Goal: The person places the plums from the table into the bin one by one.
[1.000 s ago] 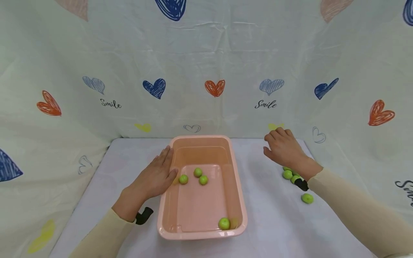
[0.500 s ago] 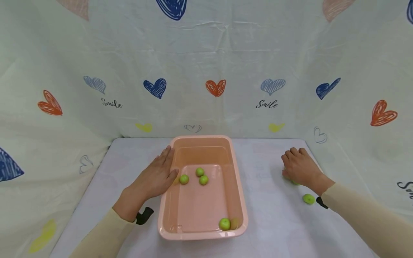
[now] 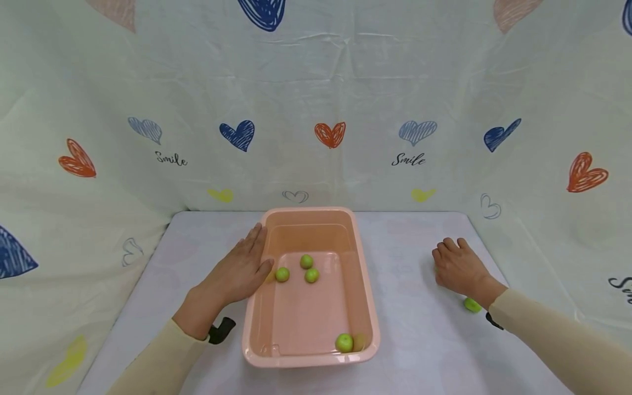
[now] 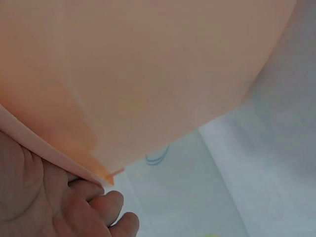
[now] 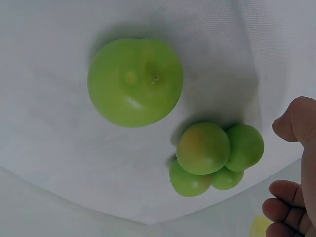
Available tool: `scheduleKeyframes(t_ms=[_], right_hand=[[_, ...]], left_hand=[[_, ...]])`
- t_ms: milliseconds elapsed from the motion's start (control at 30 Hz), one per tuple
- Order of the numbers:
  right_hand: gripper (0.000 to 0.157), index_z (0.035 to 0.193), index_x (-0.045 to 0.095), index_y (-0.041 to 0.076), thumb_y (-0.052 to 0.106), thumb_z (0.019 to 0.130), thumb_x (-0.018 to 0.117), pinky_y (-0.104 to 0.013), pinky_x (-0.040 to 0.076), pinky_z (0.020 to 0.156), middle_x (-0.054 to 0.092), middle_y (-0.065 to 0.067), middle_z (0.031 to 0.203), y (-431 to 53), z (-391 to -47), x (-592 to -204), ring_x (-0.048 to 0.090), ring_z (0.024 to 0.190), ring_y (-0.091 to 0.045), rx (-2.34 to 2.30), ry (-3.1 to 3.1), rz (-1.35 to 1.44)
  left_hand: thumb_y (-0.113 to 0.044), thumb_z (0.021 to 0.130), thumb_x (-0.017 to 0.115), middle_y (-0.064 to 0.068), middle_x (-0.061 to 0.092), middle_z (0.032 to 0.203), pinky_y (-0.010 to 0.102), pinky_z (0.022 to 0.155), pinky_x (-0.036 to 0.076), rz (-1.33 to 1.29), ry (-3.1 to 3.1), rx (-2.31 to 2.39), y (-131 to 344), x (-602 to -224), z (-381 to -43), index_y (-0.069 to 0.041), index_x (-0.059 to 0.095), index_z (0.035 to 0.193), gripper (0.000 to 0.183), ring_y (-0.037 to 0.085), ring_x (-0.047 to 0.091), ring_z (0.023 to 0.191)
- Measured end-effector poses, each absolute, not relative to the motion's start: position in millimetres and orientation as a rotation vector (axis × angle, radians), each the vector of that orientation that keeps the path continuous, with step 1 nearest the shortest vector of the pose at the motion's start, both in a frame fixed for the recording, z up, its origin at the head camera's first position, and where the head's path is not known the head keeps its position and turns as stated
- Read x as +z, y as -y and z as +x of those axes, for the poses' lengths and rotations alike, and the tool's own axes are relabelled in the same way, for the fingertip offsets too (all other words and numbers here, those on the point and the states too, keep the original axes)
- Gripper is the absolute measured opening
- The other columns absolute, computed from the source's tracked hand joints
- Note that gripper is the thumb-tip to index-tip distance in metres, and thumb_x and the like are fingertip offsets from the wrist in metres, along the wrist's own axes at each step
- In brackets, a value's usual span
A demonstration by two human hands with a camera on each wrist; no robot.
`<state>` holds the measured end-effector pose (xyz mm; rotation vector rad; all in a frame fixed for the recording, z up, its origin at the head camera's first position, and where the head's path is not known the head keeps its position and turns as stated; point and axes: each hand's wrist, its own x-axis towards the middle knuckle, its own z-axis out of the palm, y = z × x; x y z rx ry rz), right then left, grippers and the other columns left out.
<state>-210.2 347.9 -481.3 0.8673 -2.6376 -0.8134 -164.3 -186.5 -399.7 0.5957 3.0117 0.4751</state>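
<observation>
My left hand [image 3: 238, 270] rests with straight fingers along the left rim of a pink plastic tub [image 3: 301, 362]. In the left wrist view, that hand's palm and fingers [image 4: 106, 207] lie against the rim. Several small round green fruits [image 3: 344, 343] lie in the tub. On the right of the table, my right hand [image 3: 461, 270] hovers over a cluster of green fruits [image 5: 203, 148], which it hides in the head view. Its thumb and fingers [image 5: 286, 212] stand apart beside the cluster, with no fruit seen between them. A single green fruit [image 3: 472, 305] lies under the right wrist.
A white cloth [image 3: 400, 329] covers the table. Behind and to both sides hangs a pale curtain [image 3: 365, 164] printed with hearts. The tub stands mid-table, between the two hands.
My right hand has moved right and down from above the back of the table to over the fruit cluster. The left hand and the tub have stayed put.
</observation>
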Motion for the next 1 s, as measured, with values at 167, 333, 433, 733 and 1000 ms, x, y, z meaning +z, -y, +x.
scheduleKeyframes(t_ms=[167, 333, 433, 733, 1000], right_hand=[[0.039, 0.094, 0.062, -0.002, 0.033, 0.084, 0.077, -0.046, 0.043, 0.078, 0.061, -0.015, 0.092, -346, -210, -484, 0.05, 0.091, -0.034, -0.827, 2.679, 0.834], [0.033, 0.091, 0.063, -0.002, 0.028, 0.085, 0.077, -0.047, 0.045, 0.079, 0.06, -0.015, 0.088, -343, -209, -489, 0.05, 0.089, -0.034, -0.825, 2.699, 0.815], [0.027, 0.089, 0.064, -0.002, 0.022, 0.086, 0.076, -0.047, 0.045, 0.079, 0.06, -0.015, 0.086, -342, -209, -492, 0.05, 0.087, -0.034, -0.795, 2.71, 0.81], [0.019, 0.089, 0.063, -0.004, 0.012, 0.091, 0.072, -0.047, 0.043, 0.077, 0.057, -0.015, 0.084, -340, -209, -495, 0.049, 0.087, -0.034, -0.745, 2.728, 0.785], [0.016, 0.091, 0.068, -0.005, 0.01, 0.09, 0.075, -0.045, 0.043, 0.075, 0.06, -0.015, 0.084, -341, -211, -494, 0.05, 0.087, -0.035, -0.78, 2.75, 0.746]], left_hand=[[-0.029, 0.11, 0.046, 0.031, 0.017, 0.172, 0.061, 0.127, 0.027, 0.592, -3.014, 0.474, 186, -400, -164, 0.013, 0.018, 0.163, 0.073, 0.045, 0.023, 0.16], [-0.029, 0.11, 0.046, 0.03, 0.016, 0.172, 0.06, 0.127, 0.027, 0.578, -3.007, 0.47, 186, -399, -164, 0.013, 0.018, 0.163, 0.073, 0.044, 0.023, 0.16], [-0.03, 0.111, 0.046, 0.029, 0.015, 0.173, 0.06, 0.128, 0.026, 0.566, -3.001, 0.468, 185, -399, -164, 0.012, 0.017, 0.163, 0.074, 0.044, 0.022, 0.16], [-0.03, 0.111, 0.046, 0.029, 0.014, 0.173, 0.06, 0.128, 0.025, 0.566, -2.995, 0.476, 186, -399, -164, 0.012, 0.016, 0.163, 0.074, 0.043, 0.021, 0.161], [-0.029, 0.11, 0.047, 0.03, 0.016, 0.173, 0.061, 0.127, 0.026, 0.576, -3.001, 0.483, 185, -399, -163, 0.013, 0.017, 0.163, 0.074, 0.044, 0.022, 0.16]])
